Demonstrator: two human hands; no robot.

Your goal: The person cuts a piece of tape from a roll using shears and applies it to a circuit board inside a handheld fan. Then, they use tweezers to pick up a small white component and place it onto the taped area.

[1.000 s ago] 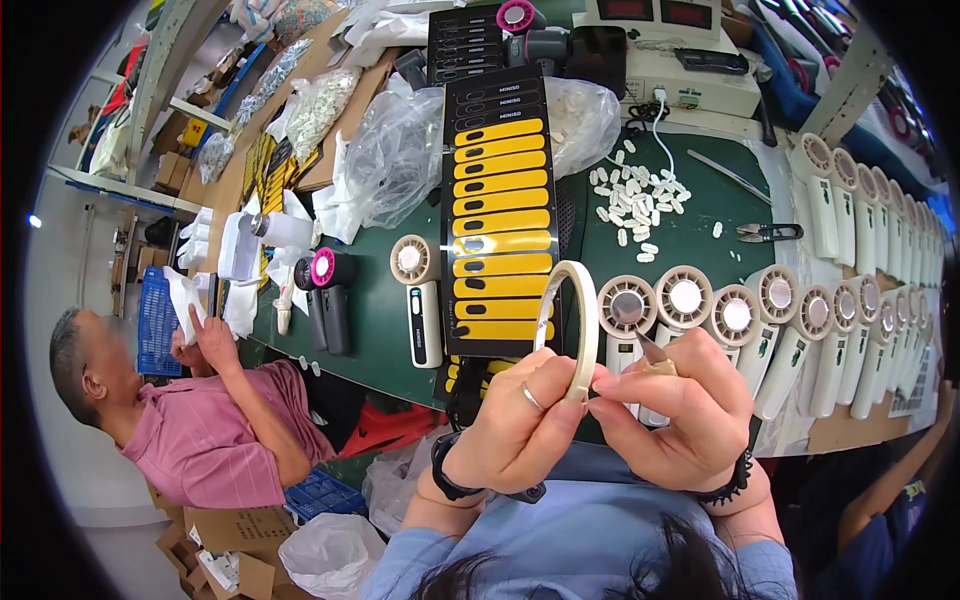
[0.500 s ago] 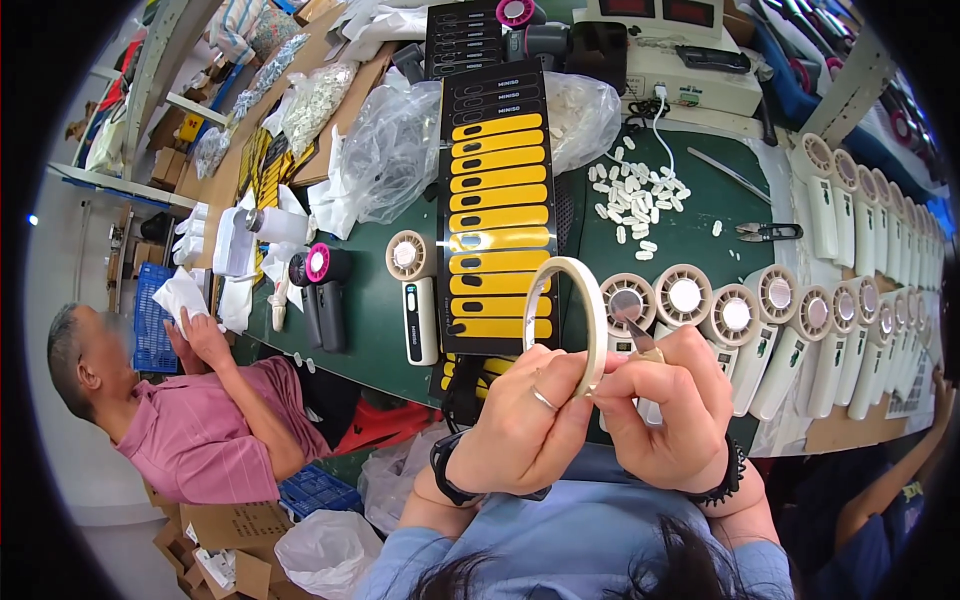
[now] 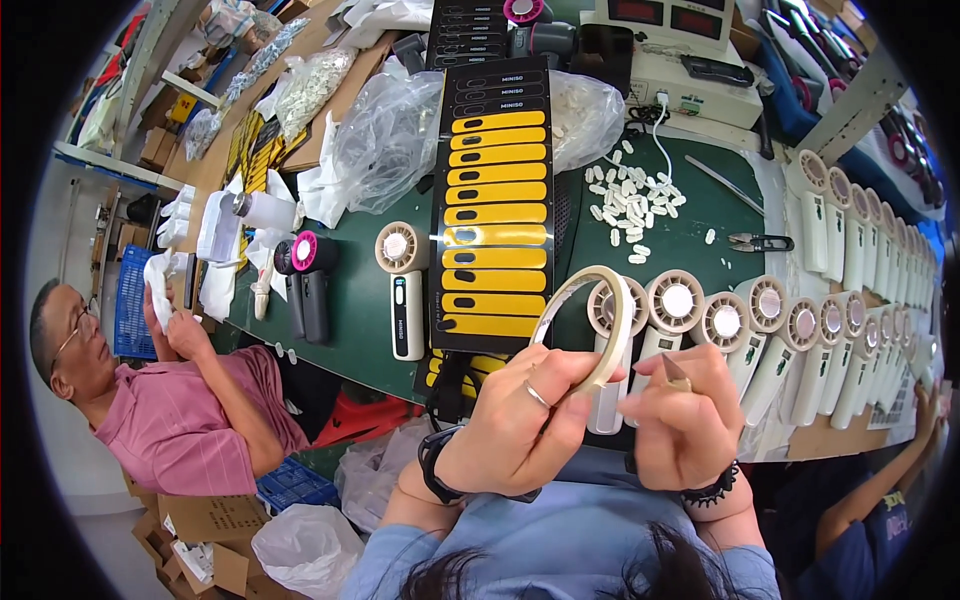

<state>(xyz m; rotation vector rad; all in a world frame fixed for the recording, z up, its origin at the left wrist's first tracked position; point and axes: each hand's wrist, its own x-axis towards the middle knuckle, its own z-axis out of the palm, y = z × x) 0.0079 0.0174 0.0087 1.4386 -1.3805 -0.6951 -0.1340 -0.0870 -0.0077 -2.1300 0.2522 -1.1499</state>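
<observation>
My left hand (image 3: 522,425) is closed around a narrow roll of pale tape (image 3: 621,325), held upright like a ring above the table's near edge. My right hand (image 3: 690,425) is closed too, a little apart from the roll, with a small pointed blade (image 3: 676,372) sticking up between its fingers. Some of the right fingers are smeared by motion. Just beyond the hands lie white handheld fans (image 3: 722,322) with round beige heads. A sheet of yellow label strips (image 3: 495,218) lies beyond my left hand.
Small white oval pieces (image 3: 632,205) are heaped on the green table, near snips (image 3: 762,243) and a thin metal tool (image 3: 725,185). Left stand one white fan (image 3: 405,310) and dark fans (image 3: 312,290). A co-worker in a pink shirt (image 3: 190,425) holds white material; another person's arm (image 3: 880,480) shows right.
My right hand has moved away from the tape roll, to the right and slightly down, with the blade still in it. The view has shifted slightly. The co-worker's head has turned.
</observation>
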